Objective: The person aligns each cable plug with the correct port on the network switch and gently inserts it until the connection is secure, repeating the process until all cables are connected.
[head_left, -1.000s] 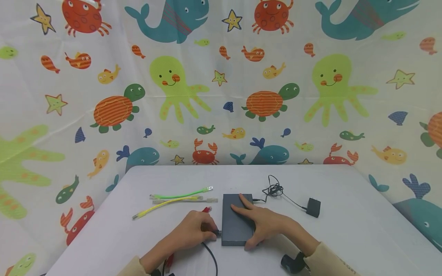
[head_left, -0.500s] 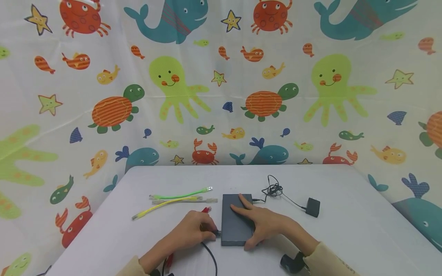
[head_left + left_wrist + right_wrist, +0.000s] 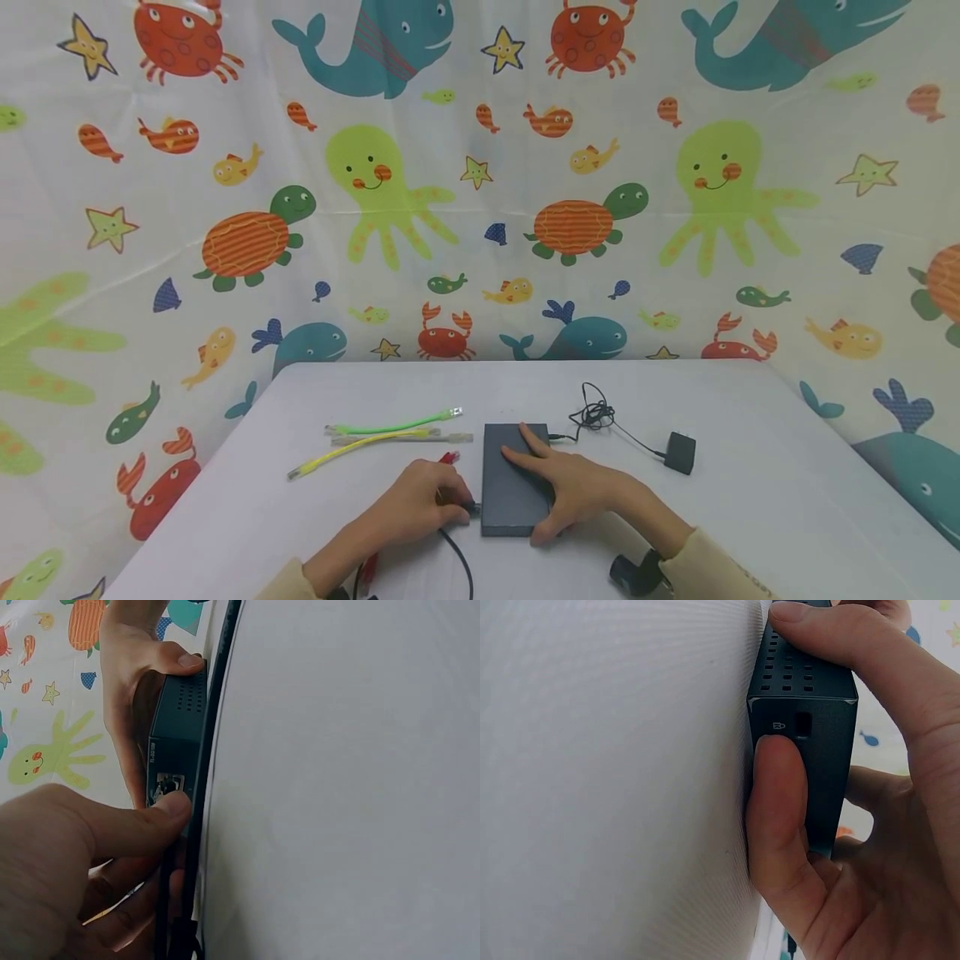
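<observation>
A dark network switch (image 3: 513, 492) with vent holes lies flat on the table. My left hand (image 3: 416, 504) pinches the plug (image 3: 169, 785) of a black network cable (image 3: 460, 557) between thumb and fingers, right at the port in the switch's left side. The cable trails from that hand toward the near edge. My right hand (image 3: 581, 487) holds the switch from the right, with fingers spread over its top and the thumb at its near corner. In the right wrist view, one finger (image 3: 780, 795) presses the right side, below a lock slot.
Left of the switch lie green (image 3: 405, 422), yellow (image 3: 352, 452) and grey (image 3: 450, 437) network cables. A red cable (image 3: 450, 457) runs partly under my left hand. At the right, a power adapter (image 3: 680, 452) and its tangled cord (image 3: 596, 412) lead to the switch.
The head view has shifted very slightly. Both hands, the plug and the switch keep their places.
</observation>
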`<action>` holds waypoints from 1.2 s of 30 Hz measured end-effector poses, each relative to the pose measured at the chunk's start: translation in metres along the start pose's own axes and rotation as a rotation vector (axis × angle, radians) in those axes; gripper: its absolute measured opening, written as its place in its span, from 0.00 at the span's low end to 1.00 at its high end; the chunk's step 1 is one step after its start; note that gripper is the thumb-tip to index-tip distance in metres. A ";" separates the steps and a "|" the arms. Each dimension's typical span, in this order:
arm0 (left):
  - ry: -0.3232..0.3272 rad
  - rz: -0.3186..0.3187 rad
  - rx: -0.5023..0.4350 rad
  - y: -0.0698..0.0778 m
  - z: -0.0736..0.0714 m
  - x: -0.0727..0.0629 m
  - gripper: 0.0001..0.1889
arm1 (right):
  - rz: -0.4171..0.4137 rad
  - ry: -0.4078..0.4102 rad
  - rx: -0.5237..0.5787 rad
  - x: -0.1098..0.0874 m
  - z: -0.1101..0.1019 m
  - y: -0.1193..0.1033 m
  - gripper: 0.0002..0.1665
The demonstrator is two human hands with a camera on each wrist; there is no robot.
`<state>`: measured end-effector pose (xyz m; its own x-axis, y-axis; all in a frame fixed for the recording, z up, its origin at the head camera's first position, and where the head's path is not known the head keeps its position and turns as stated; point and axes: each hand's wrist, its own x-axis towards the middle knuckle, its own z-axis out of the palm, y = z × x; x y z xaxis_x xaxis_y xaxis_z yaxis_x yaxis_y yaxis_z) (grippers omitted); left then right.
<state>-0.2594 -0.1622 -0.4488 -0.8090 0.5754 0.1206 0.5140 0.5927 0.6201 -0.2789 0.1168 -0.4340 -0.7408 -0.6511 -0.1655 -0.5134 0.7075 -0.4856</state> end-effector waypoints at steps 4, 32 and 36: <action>-0.001 0.003 -0.004 0.002 0.000 -0.001 0.08 | 0.003 -0.004 -0.002 0.000 0.000 0.000 0.65; -0.042 -0.015 0.101 0.005 -0.006 -0.001 0.08 | -0.004 -0.002 -0.006 0.002 0.001 0.002 0.65; -0.050 0.007 0.096 0.005 -0.007 -0.002 0.08 | -0.003 -0.003 -0.008 0.002 0.001 0.002 0.65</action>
<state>-0.2574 -0.1642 -0.4399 -0.7913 0.6056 0.0841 0.5463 0.6386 0.5420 -0.2809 0.1172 -0.4362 -0.7375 -0.6544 -0.1667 -0.5195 0.7075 -0.4791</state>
